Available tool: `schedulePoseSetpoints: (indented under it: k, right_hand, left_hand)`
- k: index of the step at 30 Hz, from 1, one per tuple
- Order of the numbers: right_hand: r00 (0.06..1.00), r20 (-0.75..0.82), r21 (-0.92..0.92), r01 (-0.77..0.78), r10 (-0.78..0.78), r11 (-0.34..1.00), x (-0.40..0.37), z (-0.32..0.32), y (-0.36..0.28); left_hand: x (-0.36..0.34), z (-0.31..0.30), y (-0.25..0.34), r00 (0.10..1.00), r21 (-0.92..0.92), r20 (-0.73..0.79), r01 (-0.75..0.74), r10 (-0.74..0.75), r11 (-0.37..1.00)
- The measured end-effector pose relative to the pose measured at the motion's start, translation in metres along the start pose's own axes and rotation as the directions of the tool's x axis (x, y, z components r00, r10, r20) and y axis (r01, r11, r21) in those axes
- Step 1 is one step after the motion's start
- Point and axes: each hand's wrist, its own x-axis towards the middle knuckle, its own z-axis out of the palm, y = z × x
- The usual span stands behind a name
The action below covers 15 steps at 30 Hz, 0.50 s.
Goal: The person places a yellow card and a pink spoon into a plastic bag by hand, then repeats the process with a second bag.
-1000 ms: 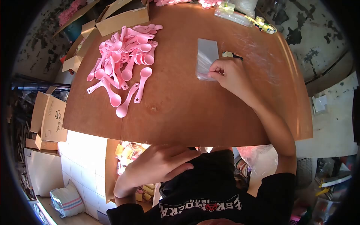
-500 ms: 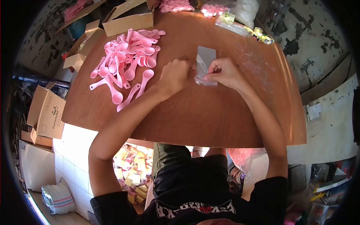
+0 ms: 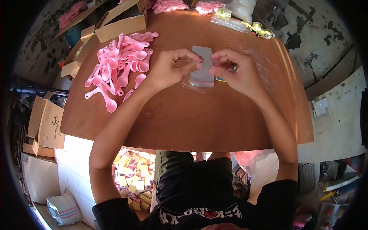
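My left hand (image 3: 170, 69) is closed in a pinch, thumb and forefinger pointing right. Facing it, my right hand (image 3: 239, 73) pinches with its fingertips a short gap away. Thin clear film, apparently a plastic bag (image 3: 193, 83), spreads below the fingertips; its upper part is hard to see. Under both hands lies a flat stack of clear plastic sleeves (image 3: 202, 51) on the brown table. A blue and yellow piece (image 3: 220, 79) shows beneath my right hand, mostly hidden. Left of my left hand is a heap of pink measuring spoons (image 3: 122, 57).
An open cardboard box (image 3: 120, 28) stands at the table's back left. Bags of pink items (image 3: 168, 5), a clear bundle (image 3: 230, 23) and a yellow-black strip (image 3: 260, 30) lie along the back edge. A printed carton (image 3: 51, 122) is off to the left.
My left hand has opened from a fist into a pinch and moved toward the right hand. The right hand has lifted from the stack's edge. Blue and yellow now shows under it.
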Motion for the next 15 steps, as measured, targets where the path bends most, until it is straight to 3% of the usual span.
schedulePoseSetpoints:
  k: [1, 3, 4, 5, 6, 11, 13, 14, 15]
  right_hand:
    - [0.998, -0.01, 0.059, -0.063, 0.064, 0.996, -0.004, -0.002, 0.011]
    - [0.992, -0.021, 0.113, -0.122, 0.125, 0.986, -0.016, -0.006, 0.039]
    - [0.999, 0.028, -0.187, 0.026, -0.021, 0.982, -0.024, -0.007, 0.057]
    - [0.982, 0.119, -0.458, 0.184, -0.145, 0.87, -0.025, -0.009, 0.057]
    - [0.992, 0.128, -0.621, 0.064, 0.021, 0.781, -0.035, -0.009, 0.051]
    - [1.0, 0.029, -0.62, 0.026, -0.01, 0.784, -0.048, 0.0, 0.049]
    - [0.99, 0.012, -0.433, -0.124, 0.143, 0.893, -0.048, -0.003, 0.053]
    - [0.99, 0.011, -0.434, -0.125, 0.143, 0.892, -0.048, -0.007, 0.054]
    - [0.999, -0.023, -0.504, -0.045, 0.039, 0.863, -0.049, -0.013, 0.053]
  left_hand:
    - [-0.002, -0.003, 0.004, 1.0, -0.004, 0.008, -0.005, 0.005, 1.0]
    - [-0.007, -0.009, 0.014, 0.991, -0.377, -0.096, 0.053, -0.096, 0.925]
    - [-0.01, -0.014, 0.024, 0.985, -0.396, -0.09, 0.098, -0.145, 0.913]
    - [-0.013, -0.016, 0.032, 0.986, -0.396, -0.091, 0.094, -0.141, 0.913]
    - [-0.017, -0.016, 0.038, 0.976, -0.39, -0.115, 0.129, -0.187, 0.912]
    - [-0.034, -0.012, 0.047, 0.919, -0.386, -0.218, 0.23, -0.33, 0.894]
    - [-0.038, -0.01, 0.055, 0.894, -0.363, -0.238, 0.28, -0.379, 0.889]
    - [-0.04, -0.01, 0.058, 0.867, -0.342, -0.261, 0.328, -0.425, 0.881]
    - [-0.042, -0.008, 0.058, 0.868, -0.342, -0.262, 0.326, -0.423, 0.881]
